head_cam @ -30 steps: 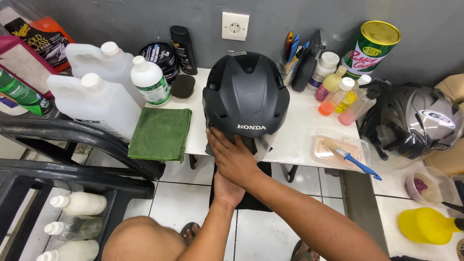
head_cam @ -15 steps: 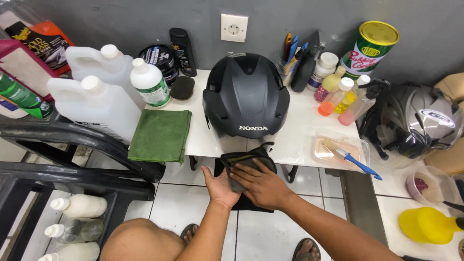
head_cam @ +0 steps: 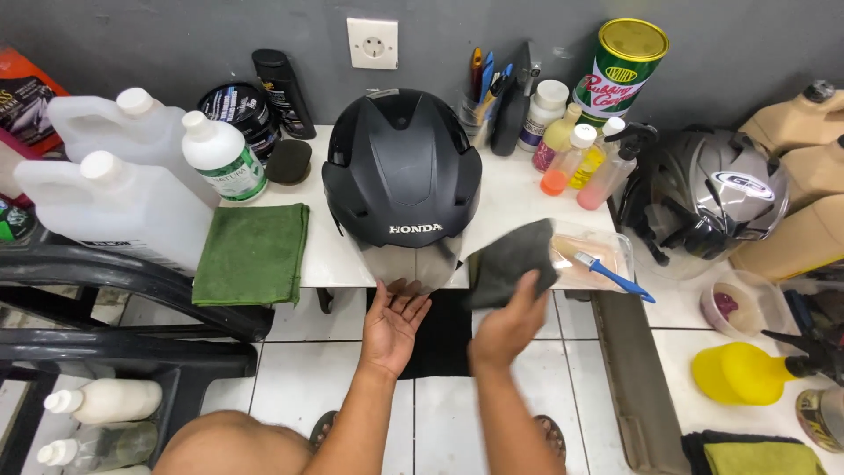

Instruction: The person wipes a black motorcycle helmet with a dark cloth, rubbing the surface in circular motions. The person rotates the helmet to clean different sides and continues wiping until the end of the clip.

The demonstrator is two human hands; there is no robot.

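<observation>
Below the black helmet (head_cam: pixel 402 180), left hand (head_cam: pixel 393 323) lay open, palm up; right hand (head_cam: pixel 508 330) gripped a dark cloth (head_cam: pixel 510 258).

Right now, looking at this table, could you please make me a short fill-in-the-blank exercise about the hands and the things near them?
1. The right hand holds a dark grey ____.
2. The left hand is open, palm up, just below the black ____.
3. The folded cloth lying left of the helmet is ____ in colour.
4. A brush with a ____ handle lies on the clear tray.

Missing words: cloth; helmet; green; blue
</observation>
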